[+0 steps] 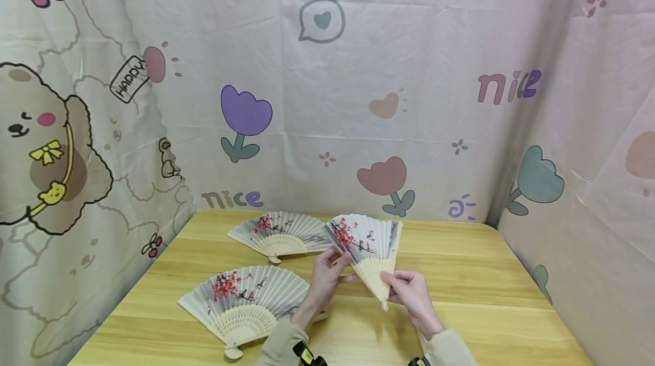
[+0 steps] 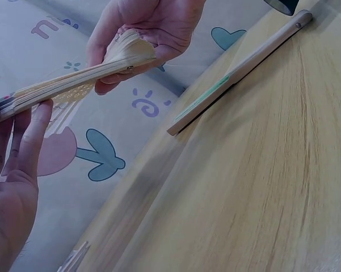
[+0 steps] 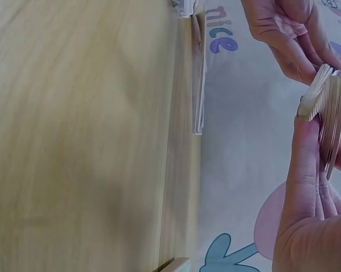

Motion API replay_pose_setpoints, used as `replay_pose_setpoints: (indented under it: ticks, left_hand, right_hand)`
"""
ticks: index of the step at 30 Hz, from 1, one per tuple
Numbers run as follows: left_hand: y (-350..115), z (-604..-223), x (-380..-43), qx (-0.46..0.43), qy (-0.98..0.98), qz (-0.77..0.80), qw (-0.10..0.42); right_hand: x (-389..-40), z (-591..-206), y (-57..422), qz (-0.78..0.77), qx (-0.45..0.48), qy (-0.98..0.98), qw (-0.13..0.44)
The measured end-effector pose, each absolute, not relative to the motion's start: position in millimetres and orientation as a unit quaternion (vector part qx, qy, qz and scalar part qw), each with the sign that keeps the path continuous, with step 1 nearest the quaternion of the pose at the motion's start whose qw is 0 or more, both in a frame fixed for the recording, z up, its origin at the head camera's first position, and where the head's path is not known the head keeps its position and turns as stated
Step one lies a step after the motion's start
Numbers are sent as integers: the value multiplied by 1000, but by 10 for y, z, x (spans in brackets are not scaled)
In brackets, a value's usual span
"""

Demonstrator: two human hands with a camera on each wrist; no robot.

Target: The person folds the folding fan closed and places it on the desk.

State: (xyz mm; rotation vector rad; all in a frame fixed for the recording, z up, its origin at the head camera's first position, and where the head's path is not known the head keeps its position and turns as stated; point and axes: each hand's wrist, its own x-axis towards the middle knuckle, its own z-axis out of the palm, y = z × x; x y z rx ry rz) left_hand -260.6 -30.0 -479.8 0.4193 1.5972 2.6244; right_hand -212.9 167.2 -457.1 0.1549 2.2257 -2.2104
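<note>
A folding fan with red blossoms and pale bamboo ribs is held up over the table, partly spread. My left hand pinches its left outer rib, thumb in front and fingers behind. Lower down, my right hand grips the ribs near the pivot, its thumb lying across the front. Seen edge-on in the left wrist view, the ribs are stacked close between both hands. The right wrist view shows the rib ends bunched above the right fingers.
Two similar spread fans lie on the wooden table: one at the back, another at the front left, partly behind the left forearm. A folded fan lies near the right forearm. Printed curtains surround the table.
</note>
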Motion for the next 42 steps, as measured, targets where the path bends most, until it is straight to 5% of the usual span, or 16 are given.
replay_pose_setpoints:
  ticks: [42]
  left_hand:
    - [-301,-4845,-2643,133,544,827,51]
  right_hand:
    - [-2086,-4586,1675,-712,11,701,25]
